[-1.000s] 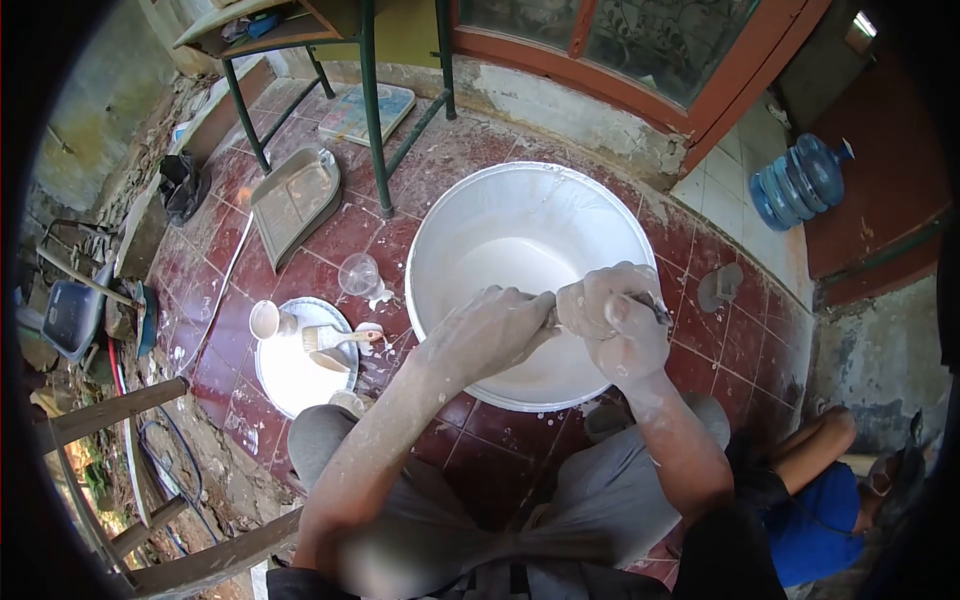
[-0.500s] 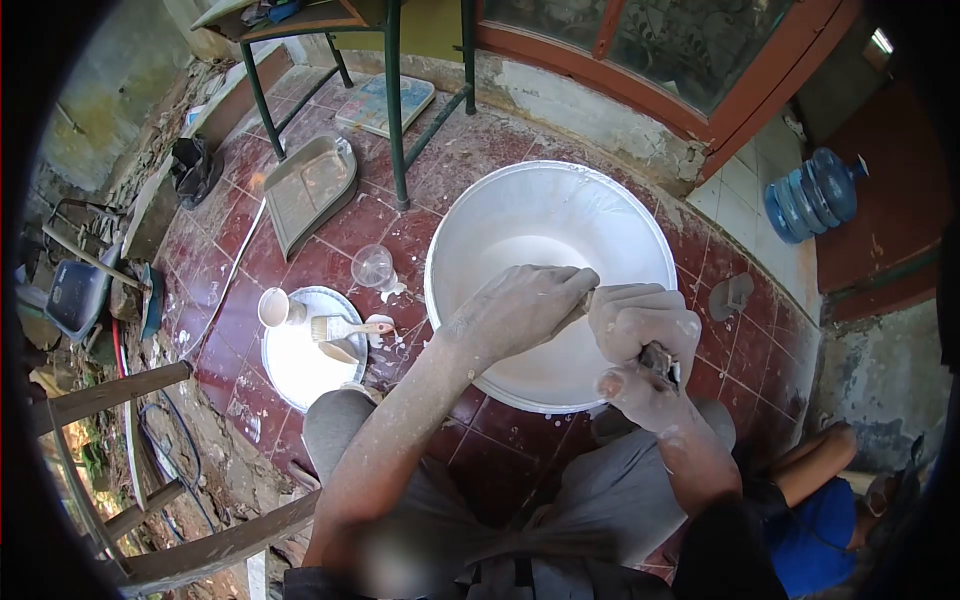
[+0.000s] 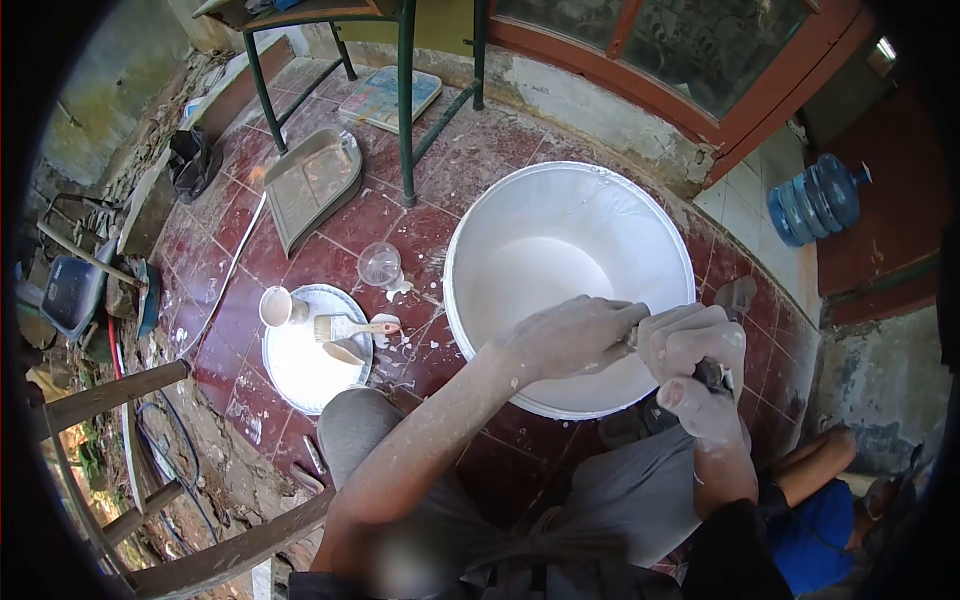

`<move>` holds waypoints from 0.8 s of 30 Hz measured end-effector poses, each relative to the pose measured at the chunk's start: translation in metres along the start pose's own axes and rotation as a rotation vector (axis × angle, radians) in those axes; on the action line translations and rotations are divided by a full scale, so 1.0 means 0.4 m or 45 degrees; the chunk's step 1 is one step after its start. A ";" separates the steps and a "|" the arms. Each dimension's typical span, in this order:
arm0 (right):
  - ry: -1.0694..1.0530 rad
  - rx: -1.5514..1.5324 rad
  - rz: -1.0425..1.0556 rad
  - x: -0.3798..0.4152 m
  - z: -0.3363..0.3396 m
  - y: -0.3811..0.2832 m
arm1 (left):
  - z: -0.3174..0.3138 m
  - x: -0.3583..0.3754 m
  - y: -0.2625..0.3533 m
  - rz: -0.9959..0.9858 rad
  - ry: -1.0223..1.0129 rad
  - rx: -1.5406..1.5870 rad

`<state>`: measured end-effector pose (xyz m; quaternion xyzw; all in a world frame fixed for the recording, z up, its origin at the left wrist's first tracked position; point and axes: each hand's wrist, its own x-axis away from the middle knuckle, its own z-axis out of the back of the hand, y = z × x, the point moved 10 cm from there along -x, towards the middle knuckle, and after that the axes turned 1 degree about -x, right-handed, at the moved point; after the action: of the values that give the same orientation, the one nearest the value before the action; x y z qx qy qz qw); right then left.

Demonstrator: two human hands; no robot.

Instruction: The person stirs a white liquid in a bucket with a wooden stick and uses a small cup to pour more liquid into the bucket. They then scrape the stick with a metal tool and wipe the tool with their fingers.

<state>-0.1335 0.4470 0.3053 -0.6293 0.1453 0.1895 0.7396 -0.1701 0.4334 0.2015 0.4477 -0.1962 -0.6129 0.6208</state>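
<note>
Over the near right part of a large white tub my two powder-coated hands meet at the knuckles. My left hand is closed, fingers bent down and turned from view, and I cannot tell what it grips. My right hand makes a fist around a small dark object, whose end sticks out by the thumb; the rest is hidden in the palm. Pale white material covers the tub's bottom.
Left of the tub, a white lid carries a paintbrush and a cup. A clear plastic cup, dustpan and green-legged table stand beyond. A blue water jug lies right; another person sits lower right.
Both hands have shifted right and nearer to me, toward the tub's near right rim, still together. The whole view has also slid slightly, so the tub appears farther right.
</note>
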 end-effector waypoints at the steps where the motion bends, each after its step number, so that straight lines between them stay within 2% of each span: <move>1: 0.011 0.057 0.070 -0.006 -0.013 -0.016 | 0.026 0.002 -0.004 -0.004 0.024 -0.061; 4: 0.028 0.079 0.205 0.002 -0.028 -0.047 | 0.081 0.030 -0.008 0.099 0.030 -0.165; 6: 0.023 0.058 0.181 0.002 -0.034 -0.048 | 0.083 0.060 -0.022 0.225 -0.011 -0.358; 7: 0.134 -0.077 0.053 0.009 -0.019 -0.019 | 0.072 0.070 -0.013 0.221 -0.011 -0.358; 8: 0.244 -0.212 -0.071 0.020 -0.005 0.016 | 0.040 0.089 -0.024 0.310 -0.117 -0.349; 9: 0.302 -0.266 -0.047 0.033 0.008 0.031 | 0.013 0.107 -0.037 0.401 -0.223 -0.338; 10: 0.300 -0.267 -0.046 0.035 0.013 0.026 | 0.009 0.109 -0.033 0.402 -0.221 -0.339; 12: 0.291 -0.396 -0.167 0.033 0.012 0.037 | -0.038 0.109 -0.020 0.381 -0.384 -0.264; 13: 0.541 -0.421 -0.230 0.058 0.033 0.036 | -0.043 0.102 -0.020 0.385 -0.384 -0.266; 14: 0.538 -0.425 -0.230 0.056 0.033 0.024 | -0.060 0.093 -0.011 0.340 -0.432 -0.192; 15: 0.395 -0.312 -0.242 0.047 0.017 0.008 | -0.073 0.087 -0.001 0.292 -0.478 -0.116; 16: 0.252 -0.195 -0.252 0.041 -0.003 -0.003 | -0.074 0.082 -0.003 0.291 -0.475 -0.115; 18: 0.248 -0.170 -0.267 0.032 -0.011 -0.001 | -0.043 0.057 0.002 0.242 -0.289 -0.096; 20: 0.062 0.243 -0.072 0.024 -0.042 -0.023 | -0.013 0.052 -0.007 0.210 -0.194 -0.171; 21: 0.098 0.257 0.048 0.024 -0.055 -0.033 | 0.016 0.052 -0.010 0.188 -0.100 -0.245; 24: 0.119 0.125 0.206 0.031 -0.059 -0.045 | 0.073 0.061 -0.015 0.105 -0.031 -0.363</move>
<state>-0.1137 0.4223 0.3116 -0.5866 0.2391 0.2118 0.7442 -0.1925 0.4022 0.2043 0.3390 -0.1330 -0.6140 0.7003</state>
